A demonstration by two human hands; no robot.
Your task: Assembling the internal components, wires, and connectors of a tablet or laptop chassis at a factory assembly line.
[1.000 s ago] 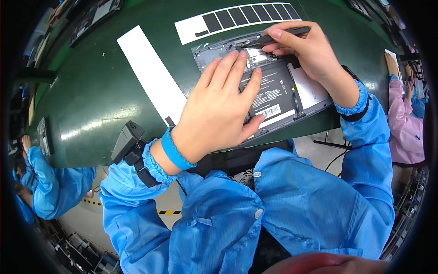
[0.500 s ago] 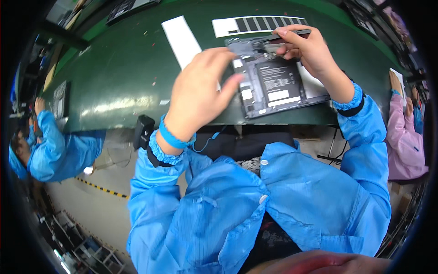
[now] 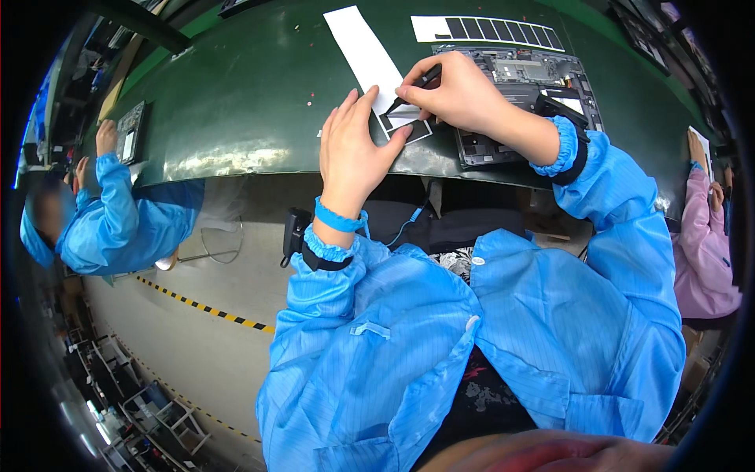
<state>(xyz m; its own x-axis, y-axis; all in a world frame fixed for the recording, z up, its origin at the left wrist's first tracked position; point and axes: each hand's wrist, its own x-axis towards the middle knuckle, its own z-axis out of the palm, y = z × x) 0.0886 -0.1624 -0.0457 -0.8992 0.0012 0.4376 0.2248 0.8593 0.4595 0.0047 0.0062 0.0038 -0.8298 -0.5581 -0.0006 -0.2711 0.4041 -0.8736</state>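
My right hand point(image 3: 464, 94) pinches black tweezers point(image 3: 409, 94), their tip down at the near end of a long white backing strip point(image 3: 358, 43). Black adhesive pieces point(image 3: 401, 123) lie at that end, partly covered by my fingers. My left hand point(image 3: 354, 149) rests beside the strip with its fingers stretched out and the thumb touching the near end. Right of the strip lies an opened laptop base point(image 3: 535, 90) with its inner parts exposed; my right forearm crosses over it and hides part.
Behind the laptop base is a white sheet point(image 3: 429, 29) with a row of black rectangles. The green table's point(image 3: 252, 149) front edge runs close to my body. Another person in blue point(image 3: 130, 216) works at the left, and one in pink point(image 3: 705, 252) at the right.
My right hand has moved left with the tweezers, from above the laptop base to the strip. My left hand has come down beside the strip's near end. The whole view has shifted.
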